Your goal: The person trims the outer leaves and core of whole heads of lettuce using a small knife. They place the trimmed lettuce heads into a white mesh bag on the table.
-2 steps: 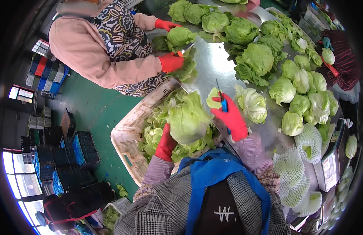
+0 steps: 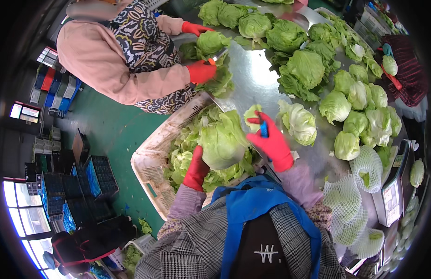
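Head view: looks down on a steel bench (image 2: 257, 83) heaped with lettuce, over a green floor (image 2: 111, 135).
Surface: the bench runs from centre to upper right; loose lettuce heads (image 2: 308, 69) cover its far part.
Room: dark stacked crates (image 2: 92, 179) stand at lower left, bright windows (image 2: 20, 228) in the lower left corner.
Left hand (image 2: 197, 169): red-gloved, its grip wrapped under a lettuce head (image 2: 222, 142) at centre frame, held over a pale plastic crate (image 2: 152, 162) full of leaves.
Right hand (image 2: 271, 142): red-gloved, its grip closed on a blue-handled knife (image 2: 263, 130), just beside the held head.
Change: against the frame a moment earlier, hands and lettuce lie much the same; no clear shift shows.
Co-worker: at upper left, a person in a pink sleeve (image 2: 113, 69) and red gloves trims another head.
Packages: white foam net sleeves (image 2: 348, 209), some with lettuce inside, lie at lower right.
Labels: a small screen (image 2: 392, 202) sits at the right edge, too blurred to make out.
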Action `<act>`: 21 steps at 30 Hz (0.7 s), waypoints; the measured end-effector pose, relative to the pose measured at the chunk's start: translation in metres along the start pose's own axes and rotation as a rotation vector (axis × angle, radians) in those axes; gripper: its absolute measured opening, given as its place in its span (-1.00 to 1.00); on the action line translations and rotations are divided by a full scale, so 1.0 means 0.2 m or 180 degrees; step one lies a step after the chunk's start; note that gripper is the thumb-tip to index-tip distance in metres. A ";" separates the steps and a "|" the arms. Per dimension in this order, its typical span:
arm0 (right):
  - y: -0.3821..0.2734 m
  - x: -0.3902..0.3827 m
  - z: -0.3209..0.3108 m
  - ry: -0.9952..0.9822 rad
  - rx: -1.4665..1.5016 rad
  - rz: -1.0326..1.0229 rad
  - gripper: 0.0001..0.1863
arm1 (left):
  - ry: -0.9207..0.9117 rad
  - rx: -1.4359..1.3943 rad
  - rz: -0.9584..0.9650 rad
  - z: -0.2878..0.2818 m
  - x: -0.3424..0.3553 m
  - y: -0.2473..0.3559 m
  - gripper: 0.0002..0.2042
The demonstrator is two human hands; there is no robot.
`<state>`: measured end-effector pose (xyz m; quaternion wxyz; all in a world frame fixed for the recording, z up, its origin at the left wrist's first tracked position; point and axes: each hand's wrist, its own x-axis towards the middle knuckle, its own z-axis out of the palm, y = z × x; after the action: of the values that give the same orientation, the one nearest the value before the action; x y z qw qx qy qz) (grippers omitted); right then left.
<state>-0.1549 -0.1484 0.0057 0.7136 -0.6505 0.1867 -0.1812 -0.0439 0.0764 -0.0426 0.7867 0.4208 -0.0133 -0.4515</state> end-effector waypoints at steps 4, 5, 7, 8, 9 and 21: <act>-0.18 -0.09 0.12 -0.0014 -0.1191 -0.0681 -0.21 | -0.0248 0.0689 0.0456 0.10 0.03 0.03 -0.07; -0.14 -0.08 0.10 0.0056 -0.1228 -0.0663 -0.22 | -0.0328 0.0844 0.0551 0.14 0.04 0.04 -0.06; -0.14 -0.04 0.07 0.0124 -0.1283 -0.0623 -0.24 | -0.0323 0.0844 0.0561 0.14 0.03 0.04 -0.06; -0.16 -0.01 0.03 0.0380 -0.1455 -0.0042 -0.29 | -0.0355 0.0823 0.0549 0.13 0.04 0.04 -0.06; -0.11 0.02 -0.02 0.0457 -0.1471 -0.0076 -0.31 | -0.0399 0.0801 0.0526 0.13 0.04 0.04 -0.06; -0.22 -0.20 -0.02 -0.0197 0.1334 0.0521 -0.40 | -0.2093 -0.1224 0.0587 0.24 0.22 0.13 -0.08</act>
<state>-0.1932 -0.1359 0.0510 0.8509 -0.4759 0.1751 -0.1375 -0.0192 0.0194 -0.0110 0.8423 0.0956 -0.2176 -0.4839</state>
